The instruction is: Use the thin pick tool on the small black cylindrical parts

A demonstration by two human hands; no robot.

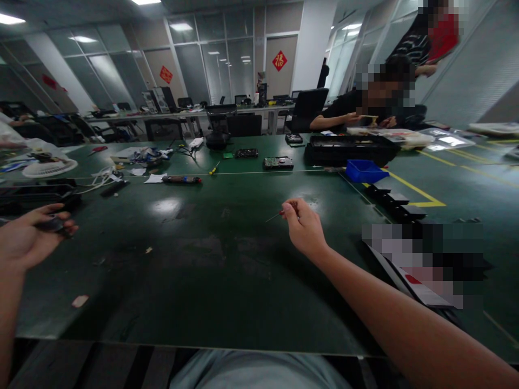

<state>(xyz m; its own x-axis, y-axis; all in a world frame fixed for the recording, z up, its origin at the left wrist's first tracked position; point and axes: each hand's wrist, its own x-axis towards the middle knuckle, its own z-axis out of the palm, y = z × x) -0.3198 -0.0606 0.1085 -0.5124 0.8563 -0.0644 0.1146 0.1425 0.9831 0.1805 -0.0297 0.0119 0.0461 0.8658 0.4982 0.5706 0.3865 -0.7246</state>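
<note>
My right hand [305, 224] is closed in a pinch above the middle of the green table [194, 302]. Between its fingers is a small screwdriver [274, 217] with a reddish handle; its thin shaft points left and slightly down. At the left edge of the view my left hand [28, 237] is turned palm up, fingers curled around a small dark object [52, 223], too dim to name. Just beyond that hand lies a long black plastic housing [36, 192]. A hard drive [278, 162] with its green circuit board showing rests farther back from my right hand.
An electric screwdriver [182, 179] lies at centre left near a yellow-tipped tool [214, 168]. At back right are a black tray [351, 150] and a blue bin [366, 171]. Papers [425, 281] lie beside my right forearm. Another person [357, 108] works across the table.
</note>
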